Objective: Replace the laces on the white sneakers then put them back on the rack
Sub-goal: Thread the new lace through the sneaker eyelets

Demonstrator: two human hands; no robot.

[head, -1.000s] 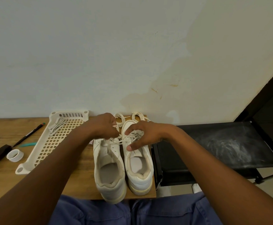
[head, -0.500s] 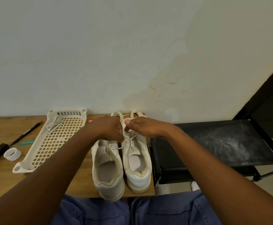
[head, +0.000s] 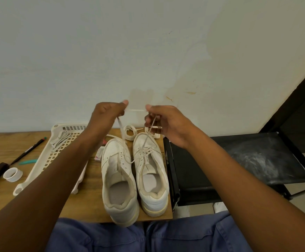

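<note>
Two white sneakers stand side by side on the wooden table, toes toward the wall: the left sneaker (head: 117,171) and the right sneaker (head: 150,170). A white lace (head: 144,142) runs up from the right sneaker's eyelets into both raised hands. My left hand (head: 108,115) pinches one end of it above the shoes. My right hand (head: 164,122) pinches the other end, whose tip sticks out beside the fingers. Two coiled laces (head: 130,132) lie behind the toes.
A cream lattice tray (head: 60,153) with a lace in it lies left of the shoes. A pen (head: 28,151), a white tape ring (head: 12,176) and a dark object sit further left. A black rack shelf (head: 248,160) stands to the right. A small pink box (head: 99,153) is by the left sneaker.
Both hands have risen from the right sneaker's eyelets to well above the shoes, drawing the lace ends up and taut. The camera view shifted slightly.
</note>
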